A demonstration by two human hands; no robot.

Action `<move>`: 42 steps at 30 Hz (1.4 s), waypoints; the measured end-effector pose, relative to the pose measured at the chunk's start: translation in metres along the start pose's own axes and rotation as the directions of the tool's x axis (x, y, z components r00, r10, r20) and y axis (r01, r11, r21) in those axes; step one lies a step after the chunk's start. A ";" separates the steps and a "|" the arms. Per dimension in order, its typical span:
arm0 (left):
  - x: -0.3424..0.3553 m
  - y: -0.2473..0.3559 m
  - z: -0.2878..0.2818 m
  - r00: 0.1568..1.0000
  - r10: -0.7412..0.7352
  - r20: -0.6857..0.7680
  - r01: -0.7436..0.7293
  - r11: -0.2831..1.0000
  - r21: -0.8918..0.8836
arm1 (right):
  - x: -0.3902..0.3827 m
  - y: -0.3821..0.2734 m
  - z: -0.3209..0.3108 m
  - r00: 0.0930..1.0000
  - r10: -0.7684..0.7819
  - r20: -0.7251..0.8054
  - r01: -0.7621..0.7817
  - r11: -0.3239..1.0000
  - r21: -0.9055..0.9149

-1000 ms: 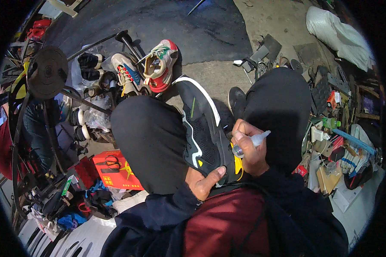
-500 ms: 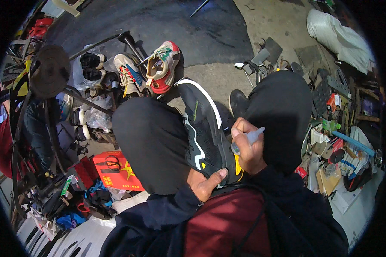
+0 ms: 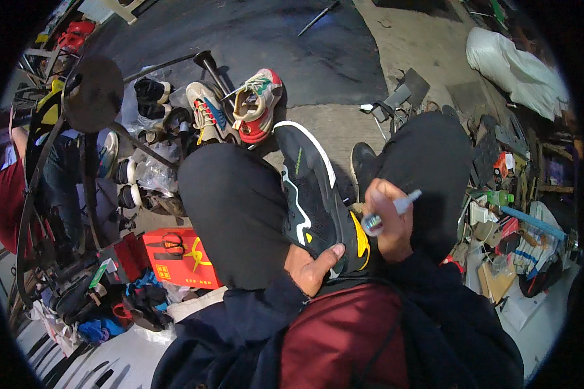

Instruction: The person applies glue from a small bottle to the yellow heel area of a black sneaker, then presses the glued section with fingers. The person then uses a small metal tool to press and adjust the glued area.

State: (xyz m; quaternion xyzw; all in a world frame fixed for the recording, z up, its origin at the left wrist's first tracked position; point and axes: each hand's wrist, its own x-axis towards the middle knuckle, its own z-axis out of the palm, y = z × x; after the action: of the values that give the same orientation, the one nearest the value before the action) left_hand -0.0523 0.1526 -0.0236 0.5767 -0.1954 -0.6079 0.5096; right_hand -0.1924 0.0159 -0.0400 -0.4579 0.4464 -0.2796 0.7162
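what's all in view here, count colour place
black shoe: one, black, white, yellow, centre
small bottle: one, translucent, beside black shoe
patterned shoes: two, multicoloured, upper middle
mat: one, dark, top
sack: one, white, upper right
metal stand: one, dark, left
box: one, red, lower left
mixed clutter: many, multicoloured, both sides
other person: one, red clothing, left edge
legs: two, black trousers, centre
left fingers: partly hidden, bare, on black shoe
right fingers: partly hidden, bare, around small bottle
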 end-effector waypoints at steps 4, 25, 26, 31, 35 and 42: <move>0.002 0.002 0.002 0.999 0.025 -0.030 -0.024 0.998 0.050 | -0.014 -0.003 -0.011 0.918 -0.310 0.247 0.366 0.900 -0.235; 0.002 -0.006 -0.004 0.992 0.088 0.093 -0.097 0.990 0.104 | 0.024 0.015 0.016 0.986 -0.147 -0.076 0.112 0.929 -0.352; 0.000 -0.006 -0.004 0.993 0.078 0.083 -0.084 0.994 0.072 | 0.022 0.014 0.015 0.988 -0.115 -0.107 0.080 0.954 -0.290; -0.006 -0.010 -0.001 0.993 0.108 0.037 -0.109 0.994 0.021 | 0.006 0.005 0.004 0.992 -0.120 -0.047 0.117 0.992 -0.054; -0.005 -0.011 -0.002 0.990 0.123 0.072 -0.123 0.992 -0.005 | -0.006 0.004 0.001 0.987 -0.160 -0.008 0.159 0.985 -0.064; -0.003 -0.006 0.002 0.995 0.076 0.059 -0.071 0.994 -0.086 | -0.001 0.009 0.005 0.985 -0.168 -0.031 0.168 0.986 -0.012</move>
State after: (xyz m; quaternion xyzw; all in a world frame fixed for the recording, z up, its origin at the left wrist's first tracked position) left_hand -0.0566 0.1568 -0.0266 0.5280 -0.2069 -0.6141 0.5489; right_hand -0.1883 0.0229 -0.0467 -0.4928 0.4187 -0.3441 0.6808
